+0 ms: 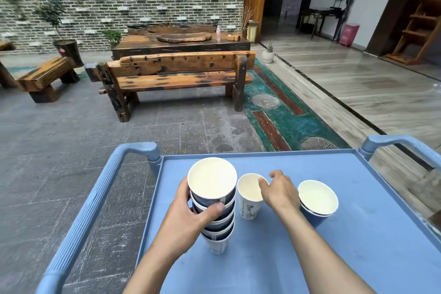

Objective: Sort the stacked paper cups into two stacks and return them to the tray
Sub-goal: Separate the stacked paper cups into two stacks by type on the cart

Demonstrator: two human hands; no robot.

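Note:
A tall stack of paper cups, dark blue ones over a white one at the bottom, stands on the blue cart tray. My left hand is wrapped around the upper part of that stack. Just right of it stands a single white cup with a drawing; my right hand rests at its rim, thumb and fingers pinching the edge. Farther right sits a short stack of blue cups, apart from both hands.
The tray has raised edges and blue handles at the left and far right. Beyond the cart are stone paving, a wooden bench, a wooden table and a brick wall.

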